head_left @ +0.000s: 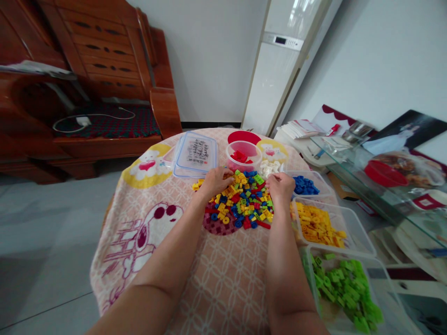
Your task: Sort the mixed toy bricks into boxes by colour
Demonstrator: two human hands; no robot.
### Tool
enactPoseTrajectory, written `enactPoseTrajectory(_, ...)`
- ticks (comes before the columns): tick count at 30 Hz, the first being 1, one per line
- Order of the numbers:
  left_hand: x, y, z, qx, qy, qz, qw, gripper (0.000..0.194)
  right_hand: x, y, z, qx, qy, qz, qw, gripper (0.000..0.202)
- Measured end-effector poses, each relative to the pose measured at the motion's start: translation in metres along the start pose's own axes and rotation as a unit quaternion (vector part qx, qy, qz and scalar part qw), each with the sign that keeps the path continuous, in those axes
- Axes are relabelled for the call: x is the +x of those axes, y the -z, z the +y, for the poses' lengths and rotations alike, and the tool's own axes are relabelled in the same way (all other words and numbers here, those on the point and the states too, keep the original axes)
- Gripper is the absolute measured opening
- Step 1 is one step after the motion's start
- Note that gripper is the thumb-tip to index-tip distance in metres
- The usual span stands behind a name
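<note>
Forearms (174,260) are spanning the table (230,279), left hand (217,180) and right hand (281,187) working apart at opposite sides of the mixed bricks (244,202) toward its far edge, grip on any piece unclear, seemingly sorting by colour, next move likely calling for a single-brick pinch.

Table: you are facing a cloth-covered table (226,284), rounded at its far side; its pale pink cloth is showing white lattice and cartoon figures.
Middle: a loose pile of mixed toy bricks (246,200) is spreading on the cloth.
Far left: blue-edged clear lids (196,157) are lying stacked.
Far side: a round clear tub (253,150) is holding red bricks, a red disc (243,135) lying behind; white bricks (268,169) are heaping beside it.
Your right: clear bins of blue (327,189), yellow (359,231) and green bricks (383,272) are lining the edge.
</note>
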State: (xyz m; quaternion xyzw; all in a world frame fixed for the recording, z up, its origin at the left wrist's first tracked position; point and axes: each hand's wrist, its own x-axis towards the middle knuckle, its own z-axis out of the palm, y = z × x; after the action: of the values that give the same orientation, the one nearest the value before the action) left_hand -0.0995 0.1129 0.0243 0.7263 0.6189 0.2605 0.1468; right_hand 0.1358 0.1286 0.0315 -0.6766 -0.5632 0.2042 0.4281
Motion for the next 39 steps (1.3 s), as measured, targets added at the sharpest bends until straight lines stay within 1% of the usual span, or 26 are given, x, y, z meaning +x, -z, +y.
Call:
enactPoseTrajectory(3,0.000,0.000,0.000,0.004,-0.003,-0.002,1.000,0.034,0.004,0.000,0.004,0.098,-0.056,0.050,0.992,0.042)
enactPoseTrajectory(6,-0.001,0.000,0.000,0.007,-0.003,0.001,1.000,0.034,0.005,0.001,0.005,0.142,-0.080,0.081,0.983,0.047)
enactPoseTrajectory(9,-0.001,0.001,0.001,0.006,0.001,0.001,1.000,0.033,0.006,0.002,0.005,0.127,-0.078,0.075,0.986,0.049)
enactPoseTrajectory(12,-0.002,0.001,0.002,0.009,0.006,-0.004,1.000,0.034,0.007,0.004,0.005,0.071,-0.070,0.059,0.993,0.050)
enactPoseTrajectory(16,-0.002,0.002,0.004,0.010,0.006,-0.008,1.000,0.035,0.009,0.012,0.006,-0.025,-0.030,0.017,0.999,0.045)
enactPoseTrajectory(19,-0.001,0.002,0.004,0.006,0.005,-0.006,1.000,0.035,0.006,0.018,0.004,-0.096,-0.003,-0.055,0.994,0.034)
enactPoseTrajectory(23,-0.002,0.002,0.004,0.003,0.010,-0.004,1.000,0.032,-0.003,0.021,-0.006,-0.212,0.017,-0.161,0.964,0.025)
enactPoseTrajectory(25,-0.002,0.002,0.004,-0.001,0.010,-0.002,1.000,0.032,-0.009,0.020,-0.014,-0.274,0.022,-0.186,0.943,0.023)
enactPoseTrajectory(28,-0.002,0.003,0.005,-0.007,0.011,-0.003,1.000,0.032,-0.015,0.015,-0.023,-0.347,0.015,-0.198,0.917,0.023)
enactPoseTrajectory(31,-0.002,0.002,0.004,-0.007,0.012,-0.002,1.000,0.032,-0.018,0.010,-0.028,-0.367,0.014,-0.202,0.908,0.024)
enactPoseTrajectory(35,-0.002,0.001,0.003,-0.009,0.011,0.002,1.000,0.032,-0.018,0.011,-0.026,-0.354,0.034,-0.221,0.908,0.018)
enactPoseTrajectory(37,-0.001,0.001,0.003,-0.009,0.010,0.000,1.000,0.032,-0.017,0.014,-0.024,-0.330,0.045,-0.233,0.913,0.017)
enactPoseTrajectory(39,-0.001,0.002,0.004,-0.006,0.011,-0.001,1.000,0.032,-0.015,0.016,-0.020,-0.293,0.050,-0.231,0.926,0.018)
